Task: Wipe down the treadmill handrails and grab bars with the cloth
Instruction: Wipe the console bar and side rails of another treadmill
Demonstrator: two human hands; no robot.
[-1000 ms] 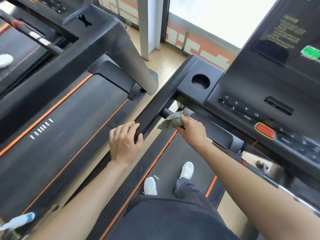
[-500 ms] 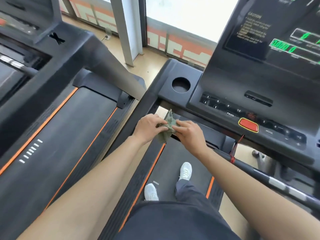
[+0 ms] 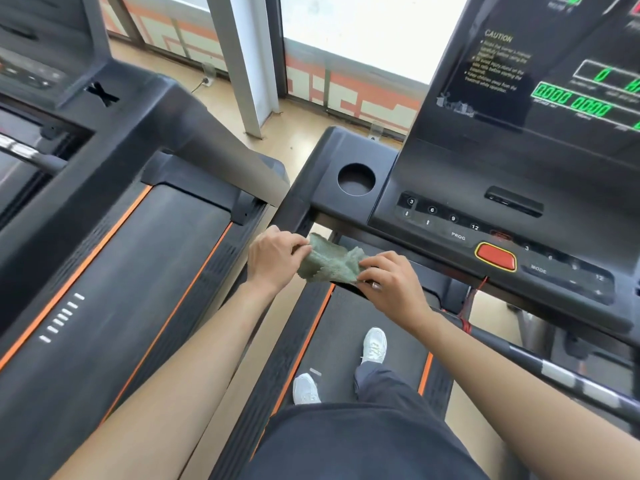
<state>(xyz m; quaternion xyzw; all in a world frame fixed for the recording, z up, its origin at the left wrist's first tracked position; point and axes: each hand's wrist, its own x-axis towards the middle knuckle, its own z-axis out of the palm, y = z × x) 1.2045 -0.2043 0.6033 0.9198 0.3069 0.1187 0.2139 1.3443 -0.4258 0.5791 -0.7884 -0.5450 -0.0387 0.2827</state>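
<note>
The left hand (image 3: 273, 259) and right hand (image 3: 391, 282) each pinch an edge of the crumpled grey-green fabric cloth (image 3: 329, 263), now spread between them below the black plastic treadmill console (image 3: 450, 188). A second ago the right hand alone wiped with it, so wiping has probably paused for refolding.

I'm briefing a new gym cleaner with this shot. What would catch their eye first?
Probably the green cloth, stretched between the left hand and right hand, which both pinch it at mid-frame just below the console. Next come the red button on that console to the right and the glowing green digits at top right. Orange stripes edge the neighbouring treadmill belt on the left.
</note>
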